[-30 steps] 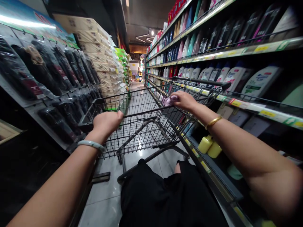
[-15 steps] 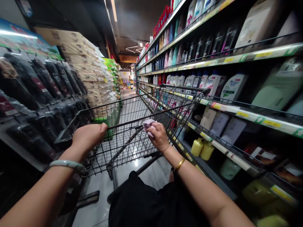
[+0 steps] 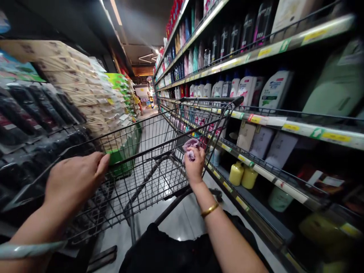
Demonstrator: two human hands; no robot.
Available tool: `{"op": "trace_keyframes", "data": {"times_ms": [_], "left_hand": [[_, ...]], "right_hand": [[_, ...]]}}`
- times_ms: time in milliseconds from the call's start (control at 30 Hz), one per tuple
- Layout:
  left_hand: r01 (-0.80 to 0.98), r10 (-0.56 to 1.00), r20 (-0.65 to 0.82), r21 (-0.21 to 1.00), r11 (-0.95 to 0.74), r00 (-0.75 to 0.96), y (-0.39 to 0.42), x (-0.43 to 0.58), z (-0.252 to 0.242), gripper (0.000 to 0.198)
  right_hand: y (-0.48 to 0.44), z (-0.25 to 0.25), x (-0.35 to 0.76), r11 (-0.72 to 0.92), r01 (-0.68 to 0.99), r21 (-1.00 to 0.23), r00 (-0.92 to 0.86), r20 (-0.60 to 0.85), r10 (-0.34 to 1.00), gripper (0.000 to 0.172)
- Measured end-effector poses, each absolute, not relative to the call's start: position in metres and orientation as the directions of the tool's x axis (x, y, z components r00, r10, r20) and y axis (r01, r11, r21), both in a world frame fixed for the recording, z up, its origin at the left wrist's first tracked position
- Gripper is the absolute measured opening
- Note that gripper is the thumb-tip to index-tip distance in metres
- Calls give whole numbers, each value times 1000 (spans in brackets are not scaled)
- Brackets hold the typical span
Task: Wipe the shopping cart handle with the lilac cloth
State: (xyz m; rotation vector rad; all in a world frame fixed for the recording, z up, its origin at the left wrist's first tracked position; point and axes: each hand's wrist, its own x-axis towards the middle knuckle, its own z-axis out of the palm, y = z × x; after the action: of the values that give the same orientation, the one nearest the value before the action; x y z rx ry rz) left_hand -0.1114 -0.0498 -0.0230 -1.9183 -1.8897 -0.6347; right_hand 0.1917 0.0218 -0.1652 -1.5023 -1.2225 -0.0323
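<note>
A black wire shopping cart (image 3: 159, 125) stands in a shop aisle right in front of me. My left hand (image 3: 75, 180) is wrapped over the cart's near left rim. My right hand (image 3: 195, 165) is closed on a small pale purple cloth (image 3: 190, 146) and presses it against the cart's near crossbar. A pale bangle shows on my left wrist and a gold one on my right. The cart basket looks empty.
Shelves of shampoo bottles (image 3: 247, 87) run along the right, with yellow bottles (image 3: 243, 175) low down. On the left hang dark packaged goods (image 3: 36, 110), then stacked tissue packs (image 3: 93, 94). The tiled aisle floor (image 3: 150, 131) runs ahead beyond the cart.
My right hand with the cloth came back from the cart's right rim to the near crossbar. The view swung left and nearer, and my left hand shifted along the left rim.
</note>
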Motion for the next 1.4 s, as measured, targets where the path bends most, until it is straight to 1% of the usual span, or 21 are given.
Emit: {"op": "trace_keyframes", "data": {"times_ms": [33, 67, 133, 200, 300, 367, 433, 467, 533, 600, 667, 767, 833, 900, 1033, 1100, 1133, 1200, 1267, 1333, 1400], "left_hand": [[999, 833, 554, -44, 4, 22, -46, -90, -19, 43], [996, 844, 531, -80, -44, 80, -40, -67, -15, 44], [983, 858, 479, -92, -160, 184, -23, -19, -10, 50], [976, 894, 392, -112, -187, 216, -4, 22, -7, 60], [976, 956, 221, -139, -165, 193, 22, 58, -9, 79], [980, 974, 174, -158, -121, 148, 32, 67, -13, 91], [981, 970, 212, -178, -77, 115, 36, 69, -18, 99], [980, 962, 249, -190, -62, 109, 37, 69, -21, 101], [976, 939, 326, -214, -39, 109, 36, 69, -26, 102], [973, 920, 376, -231, -23, 111, 35, 69, -29, 102], [972, 912, 394, -234, -22, 116, 35, 70, -31, 103], [972, 908, 395, -230, -47, 138, 39, 69, -32, 104], [972, 904, 398, -228, -65, 154, 43, 66, -32, 104], [972, 899, 408, -224, -73, 161, 47, 62, -32, 104], [973, 888, 429, -220, -73, 164, 52, 51, -34, 105], [972, 888, 430, -224, -73, 166, 54, 46, -33, 106], [972, 889, 426, -225, -72, 165, 54, 43, -33, 106], [973, 895, 417, -221, -72, 161, 54, 38, -32, 106], [974, 902, 403, -211, -75, 157, 53, 33, -31, 105], [975, 902, 399, -205, -83, 161, 51, 29, -31, 104], [974, 896, 411, -207, -90, 170, 49, 26, -32, 104]], "right_hand": [[21, -171, 192, 205, 654, -728, 465, 601, 651, 24], [21, -175, 197, 213, 618, -757, 492, 583, 647, 23], [24, -180, 214, 209, 528, -823, 579, 528, 621, 21], [30, -184, 231, 200, 443, -874, 665, 470, 580, 21], [38, -194, 232, 201, 363, -910, 706, 409, 579, 19], [38, -199, 214, 210, 315, -925, 715, 378, 588, 16], [33, -197, 189, 295, 275, -915, 693, 401, 599, 12], [29, -193, 178, 373, 266, -889, 653, 451, 609, 11], [23, -182, 163, 550, 274, -789, 519, 603, 606, 14], [20, -175, 159, 643, 335, -688, 407, 722, 560, 18], [21, -178, 162, 614, 437, -657, 365, 754, 547, 18], [24, -199, 166, 481, 541, -690, 338, 702, 627, 18], [22, -213, 161, 418, 568, -709, 308, 654, 691, 20], [18, -221, 154, 390, 583, -713, 269, 622, 735, 24], [18, -219, 154, 425, 551, -718, 145, 584, 799, 23], [24, -217, 166, 416, 505, -757, 196, 569, 799, 22], [28, -216, 174, 401, 482, -779, 270, 567, 778, 22], [36, -215, 193, 380, 440, -814, 469, 569, 676, 18], [42, -214, 210, 395, 419, -818, 623, 575, 530, 14], [47, -216, 219, 424, 421, -802, 682, 587, 435, 12], [48, -220, 219, 428, 439, -790, 655, 607, 450, 13]]}}
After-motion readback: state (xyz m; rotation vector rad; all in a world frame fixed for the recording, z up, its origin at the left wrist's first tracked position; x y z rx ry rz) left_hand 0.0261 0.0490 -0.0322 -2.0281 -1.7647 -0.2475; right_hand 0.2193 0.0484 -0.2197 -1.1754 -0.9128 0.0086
